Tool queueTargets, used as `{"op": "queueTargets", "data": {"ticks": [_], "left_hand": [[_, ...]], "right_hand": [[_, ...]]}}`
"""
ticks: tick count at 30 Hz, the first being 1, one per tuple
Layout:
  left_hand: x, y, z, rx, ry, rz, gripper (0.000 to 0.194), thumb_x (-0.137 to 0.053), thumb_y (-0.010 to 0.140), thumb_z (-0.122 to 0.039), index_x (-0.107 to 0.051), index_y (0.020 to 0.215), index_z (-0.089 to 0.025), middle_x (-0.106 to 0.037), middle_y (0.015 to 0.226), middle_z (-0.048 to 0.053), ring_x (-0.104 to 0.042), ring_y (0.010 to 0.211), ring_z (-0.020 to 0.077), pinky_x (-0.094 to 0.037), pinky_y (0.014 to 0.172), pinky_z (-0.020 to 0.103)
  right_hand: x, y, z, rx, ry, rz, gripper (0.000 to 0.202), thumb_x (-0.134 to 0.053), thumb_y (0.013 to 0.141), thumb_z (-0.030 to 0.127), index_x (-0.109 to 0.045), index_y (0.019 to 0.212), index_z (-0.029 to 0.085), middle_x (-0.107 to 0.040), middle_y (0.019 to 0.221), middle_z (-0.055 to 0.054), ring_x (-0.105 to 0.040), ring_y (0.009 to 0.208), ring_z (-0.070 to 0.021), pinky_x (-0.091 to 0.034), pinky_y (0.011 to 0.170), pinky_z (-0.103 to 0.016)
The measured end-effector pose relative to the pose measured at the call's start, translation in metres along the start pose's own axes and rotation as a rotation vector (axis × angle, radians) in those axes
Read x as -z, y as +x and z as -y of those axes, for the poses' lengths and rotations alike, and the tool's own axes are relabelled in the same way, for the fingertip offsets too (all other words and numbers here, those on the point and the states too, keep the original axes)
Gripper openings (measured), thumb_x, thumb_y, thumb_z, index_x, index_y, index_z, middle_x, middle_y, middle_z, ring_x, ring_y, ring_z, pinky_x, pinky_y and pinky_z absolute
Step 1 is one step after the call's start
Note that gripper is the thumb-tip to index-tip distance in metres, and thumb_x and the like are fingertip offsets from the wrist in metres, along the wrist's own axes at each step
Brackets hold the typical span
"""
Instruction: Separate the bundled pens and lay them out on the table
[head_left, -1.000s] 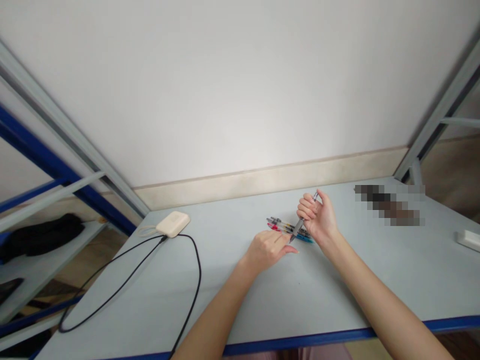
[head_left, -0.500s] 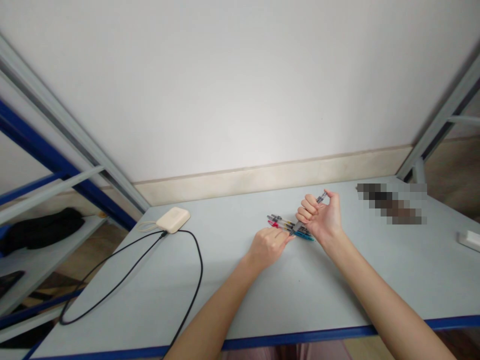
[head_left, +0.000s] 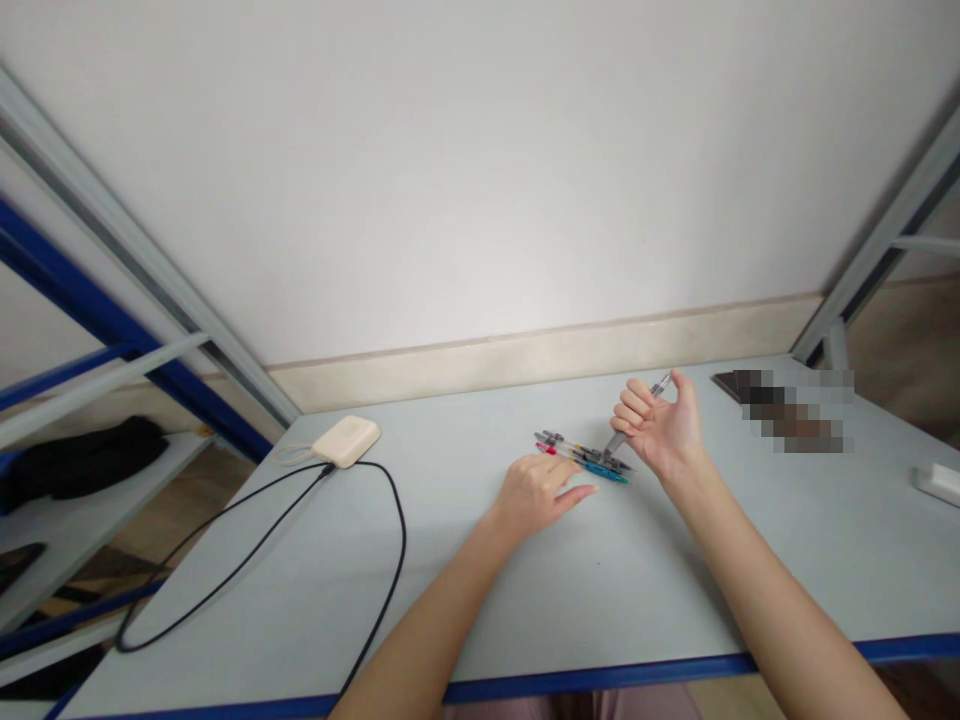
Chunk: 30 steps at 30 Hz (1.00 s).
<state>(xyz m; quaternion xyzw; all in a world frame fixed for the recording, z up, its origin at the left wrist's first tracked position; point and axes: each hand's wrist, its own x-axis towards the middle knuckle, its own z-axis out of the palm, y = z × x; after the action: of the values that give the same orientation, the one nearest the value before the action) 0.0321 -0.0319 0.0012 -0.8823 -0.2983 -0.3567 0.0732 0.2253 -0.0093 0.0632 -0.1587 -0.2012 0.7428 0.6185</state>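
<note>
My right hand (head_left: pixel 670 430) is raised a little above the desk, palm turned up, with its fingers curled round a grey pen (head_left: pixel 616 441). The pen slants; its clear end sticks out beside the thumb and its grey end points down to the left. Below it, several pens (head_left: pixel 606 472) lie side by side on the desk, among them a teal one, a red-tipped one and dark ones. At their near left side rests my left hand (head_left: pixel 534 492), back up, thumb stretched away from the fingers. Its fingertips are partly hidden near the pens and seem to hold nothing.
The grey desk (head_left: pixel 660 600) has a blue front edge and meets a wall behind. On the left lies a cream power bank (head_left: pixel 346 441) with a looping black cable (head_left: pixel 403 530). A blurred-out dark flat object (head_left: pixel 731 386) and a white object (head_left: pixel 937 480) lie right.
My right hand has moved to the right with the grey pen, away from my left hand. My left hand has let go of the pen's lower end, its thumb now spread.
</note>
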Motion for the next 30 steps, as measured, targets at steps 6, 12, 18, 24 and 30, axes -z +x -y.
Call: {"op": "queueTargets", "data": {"ticks": [6,12,18,24,30], "left_hand": [[0.004,-0.001,0.019,0.173,0.045,0.018,0.040,-0.030,0.095,-0.034,-0.060,0.076,-0.016,-0.065,0.068,0.003,-0.061,0.064,0.0142,-0.046,0.061,0.025],[0.003,-0.002,0.023,0.199,0.077,0.036,0.042,-0.027,0.096,-0.033,-0.059,0.074,-0.016,-0.063,0.065,0.003,-0.060,0.062,0.0134,-0.043,0.059,0.024],[0.000,-0.003,0.022,0.152,0.094,0.089,0.042,-0.026,0.096,-0.031,-0.057,0.071,-0.016,-0.062,0.064,0.003,-0.059,0.060,0.0134,-0.043,0.057,0.024],[0.001,-0.001,0.021,0.136,0.096,0.109,0.044,-0.025,0.096,-0.031,-0.056,0.070,-0.015,-0.062,0.064,0.003,-0.059,0.060,0.0134,-0.043,0.057,0.024],[0.002,-0.002,0.020,0.108,0.093,0.107,0.045,-0.025,0.096,-0.032,-0.056,0.069,-0.015,-0.063,0.064,0.003,-0.060,0.060,0.0135,-0.043,0.056,0.024]], "right_hand": [[0.029,0.002,0.043,0.190,-0.048,-0.060,0.042,-0.036,0.077,0.048,-0.011,0.056,0.022,-0.017,0.042,0.007,-0.018,0.035,-0.0086,-0.025,0.032,-0.023],[0.047,-0.005,0.068,0.287,-0.078,-0.097,0.041,-0.036,0.077,0.047,-0.013,0.056,0.021,-0.019,0.040,0.006,-0.019,0.036,-0.0093,-0.026,0.033,-0.024],[0.049,-0.006,0.071,0.313,-0.064,-0.107,0.036,-0.036,0.077,0.045,-0.016,0.057,0.021,-0.021,0.042,0.007,-0.020,0.036,-0.0089,-0.025,0.033,-0.023],[0.048,-0.003,0.065,0.265,-0.064,-0.121,0.037,-0.035,0.074,0.044,-0.010,0.058,0.021,-0.020,0.042,0.006,-0.021,0.036,-0.0095,-0.023,0.033,-0.025],[0.048,-0.006,0.065,0.269,-0.092,-0.193,0.037,-0.035,0.072,0.043,-0.009,0.058,0.021,-0.019,0.040,0.006,-0.020,0.034,-0.0093,-0.021,0.032,-0.025]]}}
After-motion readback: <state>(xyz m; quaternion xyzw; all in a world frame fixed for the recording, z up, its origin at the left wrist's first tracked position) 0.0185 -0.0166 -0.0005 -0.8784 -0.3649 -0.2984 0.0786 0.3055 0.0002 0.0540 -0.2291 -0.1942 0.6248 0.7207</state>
